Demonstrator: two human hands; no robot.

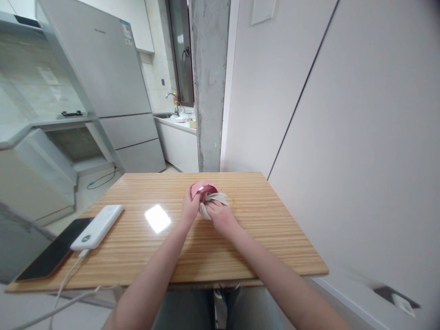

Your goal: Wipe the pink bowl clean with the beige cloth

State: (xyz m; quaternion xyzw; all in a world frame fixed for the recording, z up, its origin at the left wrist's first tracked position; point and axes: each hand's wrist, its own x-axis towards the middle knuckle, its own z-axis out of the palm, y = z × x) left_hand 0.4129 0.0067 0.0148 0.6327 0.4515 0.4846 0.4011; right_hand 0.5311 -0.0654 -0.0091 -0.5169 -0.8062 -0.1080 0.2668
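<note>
Clamping pink bowl (206,184) in left hand (190,206), over far half of worktop (271,224) — bunching pale cloth (218,197) against it with right hand (222,216); apparently mid-wipe — not yet set down.

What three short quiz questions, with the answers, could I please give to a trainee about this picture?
1. Which hand grips the pale cloth?
2. What colour is the item held in the left hand? a) green b) pink c) black
3. True or false: the white device lies farther to the left than the left hand.

Key: 1. The right hand. 2. b. 3. True.
</note>
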